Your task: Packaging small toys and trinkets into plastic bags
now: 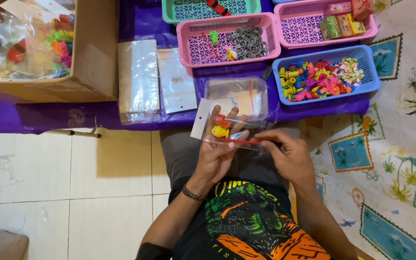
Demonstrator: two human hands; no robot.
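My left hand (216,153) holds a small clear plastic bag (225,126) with a white header card. Inside it lie a yellow fish-shaped toy (220,131) and a red piece. My right hand (287,153) pinches the bag's right end near a thin red strip (244,141) along its opening. Both hands are above my lap, just in front of the purple-covered low table (73,115).
Stacks of clear empty bags (138,79) lie on the table. A blue basket (326,74) holds colourful small toys, a pink basket (229,41) metal rings, another pink basket (326,24) small boxes. A cardboard box (49,45) of filled bags stands left. Patterned mat at right.
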